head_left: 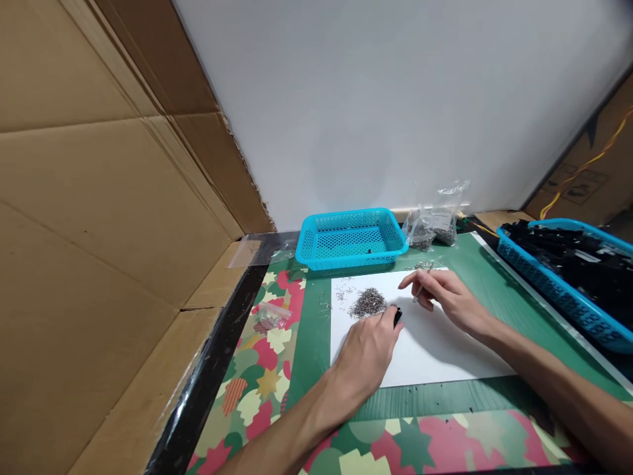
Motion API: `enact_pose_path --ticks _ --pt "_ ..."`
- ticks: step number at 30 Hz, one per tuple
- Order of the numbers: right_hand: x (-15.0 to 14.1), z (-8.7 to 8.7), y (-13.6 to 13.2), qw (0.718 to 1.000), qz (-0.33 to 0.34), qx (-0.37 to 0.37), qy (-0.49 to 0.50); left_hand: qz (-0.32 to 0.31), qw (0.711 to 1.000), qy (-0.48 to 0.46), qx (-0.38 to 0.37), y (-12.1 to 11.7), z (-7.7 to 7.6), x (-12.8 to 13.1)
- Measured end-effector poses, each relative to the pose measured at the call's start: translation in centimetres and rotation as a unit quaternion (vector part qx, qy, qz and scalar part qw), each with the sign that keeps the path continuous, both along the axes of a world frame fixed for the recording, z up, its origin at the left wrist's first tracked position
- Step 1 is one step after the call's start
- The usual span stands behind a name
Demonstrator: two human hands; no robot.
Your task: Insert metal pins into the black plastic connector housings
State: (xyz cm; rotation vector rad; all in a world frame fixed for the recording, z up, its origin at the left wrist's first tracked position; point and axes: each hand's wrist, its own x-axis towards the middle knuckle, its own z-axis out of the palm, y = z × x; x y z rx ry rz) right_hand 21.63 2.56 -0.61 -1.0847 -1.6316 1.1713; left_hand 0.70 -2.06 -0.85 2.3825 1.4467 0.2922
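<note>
My left hand (368, 346) is closed on a small black part (397, 316), which pokes out past the fingertips over the white sheet (445, 356). Just beyond that hand lies a pile of small metal pins (370, 302), with loose ones scattered to its left. To the right, my right hand (448, 293) hovers above the sheet, its thumb and fingers bent together. A thin pale thing (419, 294) shows at these fingers, too small to name. The palm side of my left hand is hidden.
A blue basket (302, 254) with a tiny black piece stands behind the sheet. Clear bags (444, 227) of metal pieces lean near the wall. Another blue basket (558, 280), heaped with black parts (583, 257), stands right. A small plastic bag (273, 315) lies left; cardboard (123, 218) rises beyond.
</note>
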Motion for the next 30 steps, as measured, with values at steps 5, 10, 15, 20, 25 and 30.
enact_pose_path --ticks 5,10,15,20,25,30 --pt "-0.6 -0.7 -0.2 0.998 0.007 -0.004 -0.067 -0.007 1.000 0.002 0.007 0.0 0.1 0.1" --pt "-1.3 -1.1 -0.7 0.988 -0.005 0.066 -0.137 -0.010 1.000 0.023 0.015 -0.1 0.1 0.1" --pt "-1.5 -1.2 -0.6 0.982 -0.009 0.094 -0.162 -0.010 1.000 0.027 0.010 -0.1 0.4 0.3" --pt "-1.6 -1.3 -0.7 0.980 -0.015 0.108 -0.164 -0.013 1.000 0.014 0.004 0.0 0.3 0.3" --pt "-1.6 -1.3 -0.8 0.979 -0.022 0.102 -0.174 -0.009 1.000 -0.027 -0.007 0.2 -0.1 0.1" --pt "-1.4 -1.3 -0.6 0.976 -0.022 0.105 -0.189 -0.007 0.999 -0.041 -0.028 0.4 0.1 0.2"
